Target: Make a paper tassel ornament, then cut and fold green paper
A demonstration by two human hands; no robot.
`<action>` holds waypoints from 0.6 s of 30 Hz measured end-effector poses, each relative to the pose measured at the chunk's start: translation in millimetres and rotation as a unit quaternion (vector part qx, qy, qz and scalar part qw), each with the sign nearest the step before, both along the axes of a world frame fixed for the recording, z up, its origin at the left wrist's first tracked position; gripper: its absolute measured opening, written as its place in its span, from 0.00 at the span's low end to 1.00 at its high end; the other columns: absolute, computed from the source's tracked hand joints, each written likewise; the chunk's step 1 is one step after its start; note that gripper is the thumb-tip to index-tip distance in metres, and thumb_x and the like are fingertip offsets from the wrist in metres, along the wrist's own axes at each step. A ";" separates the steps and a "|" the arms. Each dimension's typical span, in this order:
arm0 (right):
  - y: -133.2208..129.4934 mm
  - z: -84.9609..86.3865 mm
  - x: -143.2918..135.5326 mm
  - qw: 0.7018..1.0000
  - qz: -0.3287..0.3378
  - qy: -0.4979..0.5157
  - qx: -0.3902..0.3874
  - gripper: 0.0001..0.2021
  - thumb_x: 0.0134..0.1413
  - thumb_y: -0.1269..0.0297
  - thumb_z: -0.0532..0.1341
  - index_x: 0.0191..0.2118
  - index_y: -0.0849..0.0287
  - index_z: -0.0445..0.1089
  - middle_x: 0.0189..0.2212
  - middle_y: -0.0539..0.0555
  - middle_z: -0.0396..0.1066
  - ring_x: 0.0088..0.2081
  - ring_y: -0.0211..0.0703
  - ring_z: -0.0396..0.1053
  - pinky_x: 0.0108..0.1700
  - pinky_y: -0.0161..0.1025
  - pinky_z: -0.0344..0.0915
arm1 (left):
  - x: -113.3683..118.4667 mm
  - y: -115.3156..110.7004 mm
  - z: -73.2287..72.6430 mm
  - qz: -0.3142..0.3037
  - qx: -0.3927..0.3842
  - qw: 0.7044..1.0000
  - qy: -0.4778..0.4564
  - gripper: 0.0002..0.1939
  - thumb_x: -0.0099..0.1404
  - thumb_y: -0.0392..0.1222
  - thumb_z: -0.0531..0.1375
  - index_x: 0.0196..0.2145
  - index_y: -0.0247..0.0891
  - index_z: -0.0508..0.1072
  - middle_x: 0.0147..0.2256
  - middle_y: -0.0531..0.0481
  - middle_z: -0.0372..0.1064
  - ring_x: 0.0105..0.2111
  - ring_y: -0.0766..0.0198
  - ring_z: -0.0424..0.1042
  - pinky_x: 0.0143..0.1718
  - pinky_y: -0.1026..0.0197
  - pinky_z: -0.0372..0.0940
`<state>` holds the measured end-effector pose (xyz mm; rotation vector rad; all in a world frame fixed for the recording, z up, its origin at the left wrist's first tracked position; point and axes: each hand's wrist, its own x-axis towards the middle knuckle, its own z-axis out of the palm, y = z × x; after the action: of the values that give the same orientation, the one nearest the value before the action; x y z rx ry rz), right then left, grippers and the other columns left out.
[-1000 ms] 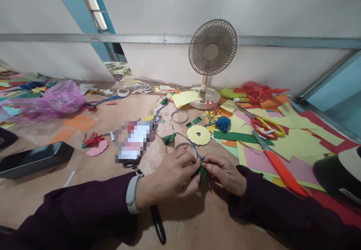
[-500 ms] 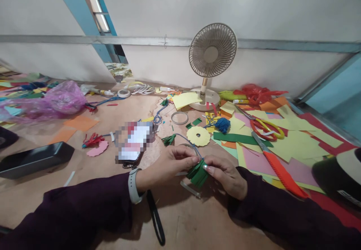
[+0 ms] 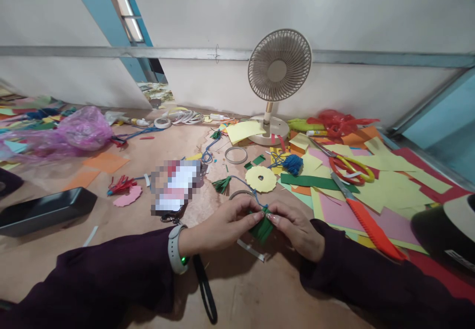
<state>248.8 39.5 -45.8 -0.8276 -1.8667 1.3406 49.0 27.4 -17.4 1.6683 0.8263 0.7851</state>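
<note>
Between my two hands is a green fringed paper tassel (image 3: 261, 229), its strips hanging down over the table. My left hand (image 3: 232, 220) pinches its top edge from the left, thumb and index finger together. From the right, my right hand (image 3: 295, 225) pinches the same top edge, the thumbs nearly touching. A blue cord (image 3: 249, 186) runs up from the tassel top to a second green tassel (image 3: 221, 185) lying on the table. Just beyond my hands lies a yellow scalloped paper disc (image 3: 261, 179). A white strip (image 3: 251, 251) lies below the held tassel.
A fan (image 3: 279, 67) stands at the back. Scissors (image 3: 351, 168), an orange-handled saw-like cutter (image 3: 371, 225) and paper sheets lie right. A phone (image 3: 177, 185), black case (image 3: 48, 210), pink scalloped paper (image 3: 128, 196) and purple plastic bag (image 3: 85, 128) are left. Tape rolls lie behind.
Both hands have drawn closer together at the tassel's top. My right thumb has moved up and left, and the green strips have shifted slightly.
</note>
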 end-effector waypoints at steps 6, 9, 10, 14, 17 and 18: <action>-0.1 0.2 -0.1 1.000 -0.004 -0.005 -0.019 0.14 0.60 0.53 0.53 0.30 0.58 0.63 0.23 0.47 0.57 0.22 0.33 0.53 0.22 0.32 0.50 | 1.8 1.4 -7.7 0.027 -0.043 0.996 -0.070 0.12 0.64 0.48 0.60 0.36 0.35 0.71 0.33 0.51 0.67 0.31 0.68 0.67 0.33 0.64 0.66; -0.3 -0.6 -0.7 0.999 -0.005 0.004 -0.049 0.15 0.60 0.52 0.53 0.30 0.58 0.61 0.21 0.45 0.55 0.20 0.32 0.51 0.20 0.31 0.48 | 1.4 2.7 -9.4 0.033 -0.055 0.995 -0.076 0.11 0.63 0.46 0.61 0.35 0.34 0.74 0.33 0.49 0.70 0.31 0.67 0.69 0.33 0.64 0.66; -0.6 -0.7 -1.1 0.998 -0.007 0.008 -0.060 0.15 0.60 0.51 0.54 0.30 0.58 0.61 0.20 0.44 0.54 0.20 0.31 0.51 0.19 0.31 0.47 | 1.2 3.0 -9.2 0.033 -0.054 0.995 -0.073 0.11 0.63 0.46 0.61 0.35 0.33 0.75 0.33 0.48 0.71 0.31 0.67 0.70 0.33 0.64 0.66; -2.8 -0.2 -2.5 0.994 -0.010 0.015 -0.106 0.17 0.57 0.47 0.55 0.30 0.57 0.60 0.18 0.43 0.54 0.17 0.30 0.51 0.17 0.30 0.46 | 0.0 1.2 -4.6 0.049 0.033 0.998 -0.018 0.08 0.64 0.40 0.59 0.36 0.33 0.77 0.33 0.47 0.74 0.31 0.66 0.72 0.32 0.65 0.67; -4.4 1.0 -3.0 0.992 -0.004 0.009 -0.128 0.18 0.57 0.45 0.55 0.31 0.57 0.59 0.16 0.42 0.55 0.15 0.30 0.51 0.15 0.29 0.46 | -1.5 -2.9 -0.9 0.058 0.192 0.978 0.056 0.07 0.65 0.36 0.58 0.37 0.34 0.77 0.31 0.48 0.74 0.30 0.66 0.71 0.32 0.66 0.65; -4.7 1.4 -3.1 0.992 -0.002 0.007 -0.127 0.19 0.56 0.45 0.55 0.31 0.57 0.60 0.16 0.42 0.55 0.14 0.30 0.51 0.15 0.29 0.46 | -2.0 -4.3 -0.4 0.056 0.244 0.964 0.086 0.08 0.66 0.35 0.57 0.37 0.34 0.76 0.30 0.48 0.73 0.29 0.66 0.70 0.31 0.66 0.64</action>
<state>245.6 34.8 -44.4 -0.9455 -1.7025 1.5995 47.0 23.1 -17.8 2.1665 0.9012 0.9882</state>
